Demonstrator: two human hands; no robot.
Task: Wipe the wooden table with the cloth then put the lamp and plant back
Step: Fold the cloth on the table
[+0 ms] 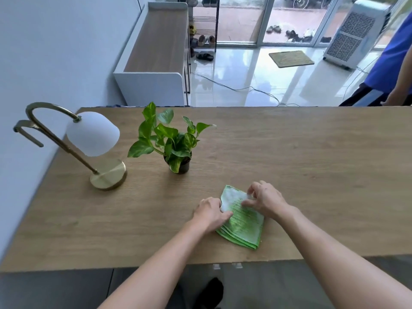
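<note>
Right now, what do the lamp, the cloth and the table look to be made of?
Lamp: brushed brass-coloured metal base and arched stem, with a matte white shade, frosted glass or plastic. Cloth: folded green-and-white ribbed textile, probably microfibre. Table: matte, light oak-grain wood or laminate.

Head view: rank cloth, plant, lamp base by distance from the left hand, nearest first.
1. cloth, touching the left hand, on its right.
2. plant, beyond the hand, slightly left.
3. lamp base, far left near the wall.
</note>
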